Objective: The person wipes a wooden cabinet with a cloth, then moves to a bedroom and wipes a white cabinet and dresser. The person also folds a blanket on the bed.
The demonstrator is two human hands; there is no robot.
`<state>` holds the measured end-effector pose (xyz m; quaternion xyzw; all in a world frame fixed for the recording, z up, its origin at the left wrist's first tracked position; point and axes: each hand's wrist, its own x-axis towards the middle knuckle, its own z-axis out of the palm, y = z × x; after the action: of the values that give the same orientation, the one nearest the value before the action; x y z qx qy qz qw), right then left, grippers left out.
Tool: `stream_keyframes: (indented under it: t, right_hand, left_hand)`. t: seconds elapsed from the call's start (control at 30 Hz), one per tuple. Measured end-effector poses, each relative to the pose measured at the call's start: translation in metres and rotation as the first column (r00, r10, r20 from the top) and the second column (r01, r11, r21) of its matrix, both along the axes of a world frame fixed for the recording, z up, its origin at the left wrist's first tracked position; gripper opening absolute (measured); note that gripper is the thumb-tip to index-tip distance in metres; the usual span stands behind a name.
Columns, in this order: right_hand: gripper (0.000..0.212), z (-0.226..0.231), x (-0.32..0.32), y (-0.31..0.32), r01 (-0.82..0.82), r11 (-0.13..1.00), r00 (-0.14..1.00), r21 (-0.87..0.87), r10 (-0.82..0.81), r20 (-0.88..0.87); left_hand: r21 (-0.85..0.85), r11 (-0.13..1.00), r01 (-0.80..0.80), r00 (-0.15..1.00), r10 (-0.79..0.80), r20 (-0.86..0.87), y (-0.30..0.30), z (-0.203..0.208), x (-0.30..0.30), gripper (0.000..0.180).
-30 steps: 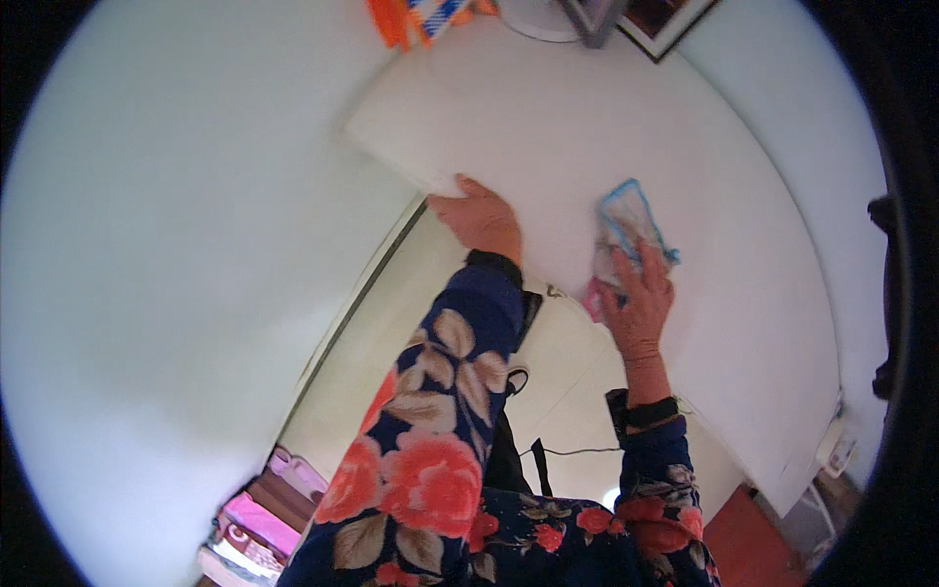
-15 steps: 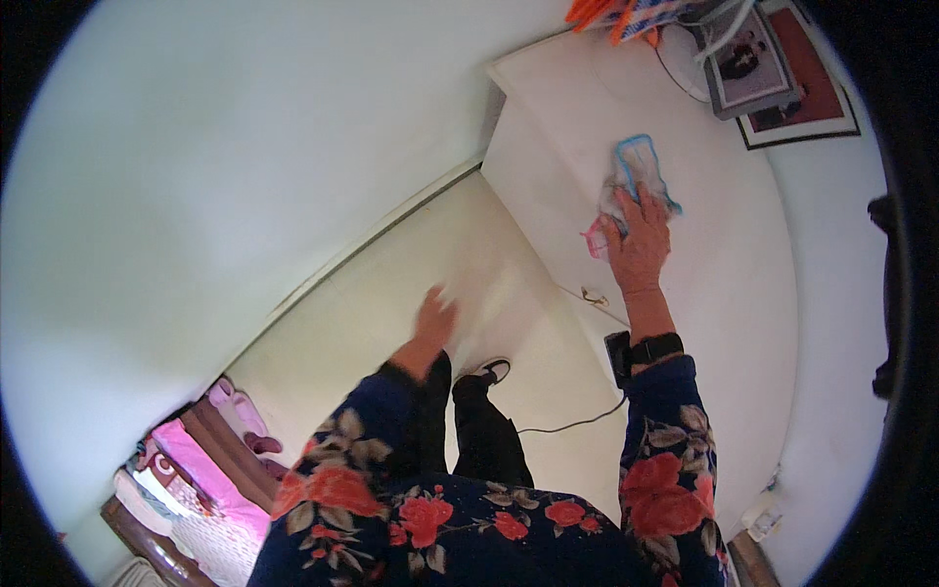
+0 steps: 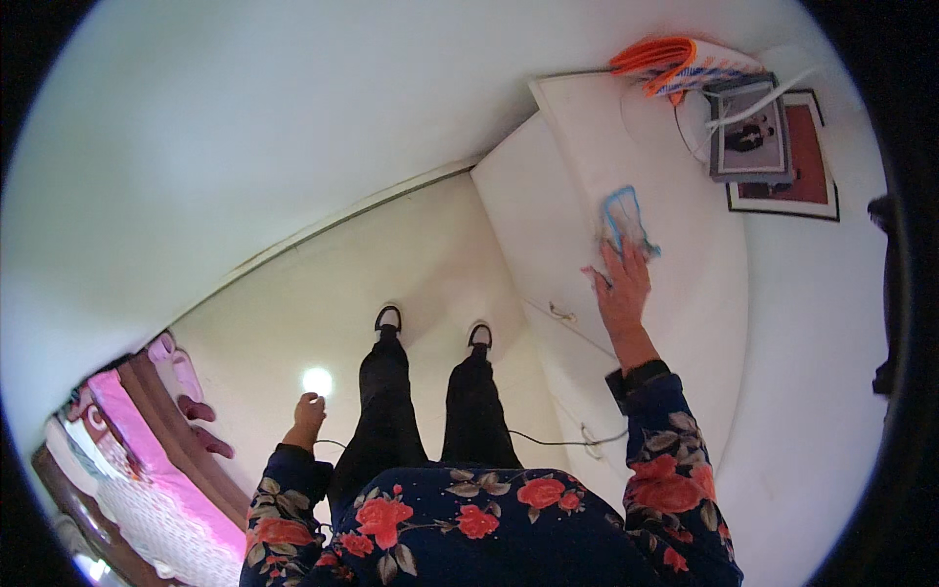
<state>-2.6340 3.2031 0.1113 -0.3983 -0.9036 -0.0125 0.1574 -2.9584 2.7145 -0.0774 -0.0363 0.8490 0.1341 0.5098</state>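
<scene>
My right hand (image 3: 623, 289) presses down on a thin whitish cloth (image 3: 626, 220) with a blue border and a pink corner. The cloth is slightly blurred and lies crumpled under the fingers on the white cabinet top (image 3: 675, 323). Out to the left, beside my leg, my left hand (image 3: 309, 419) hangs low over the floor. Its fingers are loosely curled in, and I see nothing in them.
Framed pictures (image 3: 751, 147) lean at the cabinet's far right, by a folded orange-edged item (image 3: 685, 64). A dark cable (image 3: 548, 442) runs past my legs. Slippers (image 3: 203, 423) sit beside a bed with pink bedding (image 3: 147, 421) at lower left. A wall (image 3: 245, 147) borders the floor.
My left hand has swung from in front of me out to the left. The right hand and the cloth appear lower in view, nearer me. My view has shifted, and both feet now show.
</scene>
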Motion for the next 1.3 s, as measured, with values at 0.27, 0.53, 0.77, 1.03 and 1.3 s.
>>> stream_keyframes:
  t: [0.27, 0.53, 0.77, 1.03, 1.3]
  right_hand:
    - [0.055, -0.013, -0.066, 0.062, -0.064, 0.998, 0.948, 0.017, 0.055, 0.313]
    - [0.053, -0.008, -0.005, 0.02, -0.213, 0.976, 0.795, -0.046, 0.201, 0.572]
    - [0.047, -0.013, -0.02, 0.03, -0.294, 0.953, 0.737, 0.078, 0.174, 0.653]
    - [0.049, -0.021, -0.103, 0.076, -0.295, 0.933, 0.665, 0.206, 0.046, 0.745]
    - [0.034, -0.03, -0.134, 0.076, -0.451, 0.809, 0.419, 0.377, -0.181, 0.89]
  left_hand:
    - [0.267, 0.959, -0.093, 0.992, 0.066, 0.109, 0.061, 0.002, 0.144, 0.033]
    - [0.084, 0.985, -0.148, 0.989, 0.147, 0.015, 0.019, -0.04, 0.198, 0.035]
    - [0.275, 0.875, -0.399, 0.917, 0.387, 0.098, 0.032, -0.055, 0.202, 0.03]
    - [0.425, 0.798, -0.427, 0.895, 0.439, 0.074, 0.076, -0.088, 0.155, 0.029]
    - [0.406, 0.565, -0.719, 0.695, 0.595, 0.403, 0.11, -0.163, 0.203, 0.031]
